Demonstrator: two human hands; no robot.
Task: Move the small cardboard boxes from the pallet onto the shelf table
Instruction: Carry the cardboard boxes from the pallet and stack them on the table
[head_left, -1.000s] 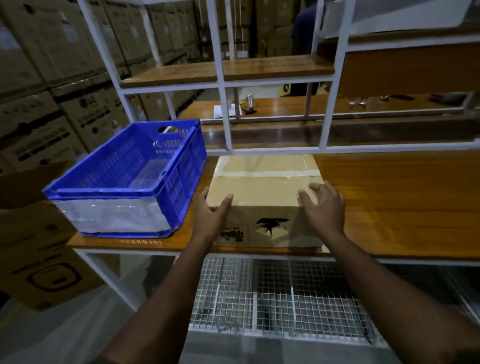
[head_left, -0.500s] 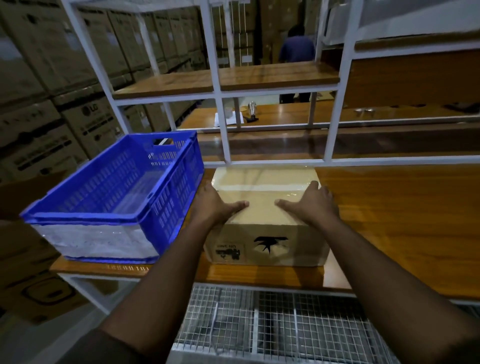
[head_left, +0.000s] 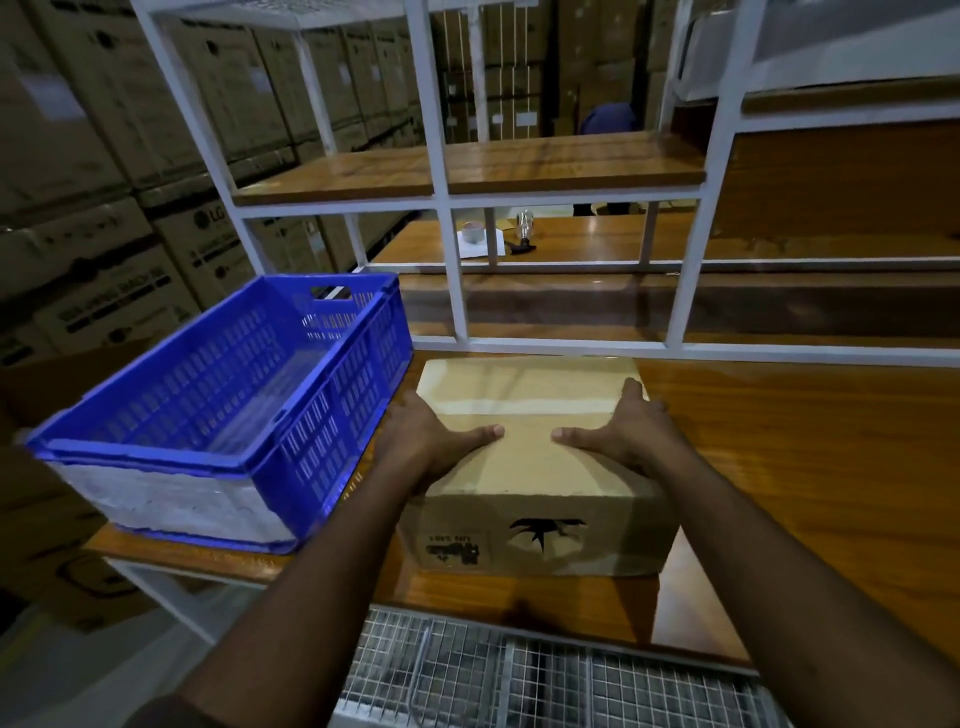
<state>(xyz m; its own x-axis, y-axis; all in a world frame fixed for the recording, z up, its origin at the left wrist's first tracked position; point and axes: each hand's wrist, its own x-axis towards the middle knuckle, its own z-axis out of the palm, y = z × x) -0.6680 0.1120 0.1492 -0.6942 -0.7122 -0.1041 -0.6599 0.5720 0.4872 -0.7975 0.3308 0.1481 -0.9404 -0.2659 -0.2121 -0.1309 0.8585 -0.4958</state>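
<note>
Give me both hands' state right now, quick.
Left hand: open, flat against the cardboard box.
Right hand: open, flat against the same box.

A small tan cardboard box (head_left: 530, 467) is sitting flat on the glossy wooden shelf table (head_left: 805, 467), its far edge lying close to the white frame rail. Clear tape is running across its closed top. Its near side is showing a black splayed mark and a small printed label, both appearing upside down.
</note>
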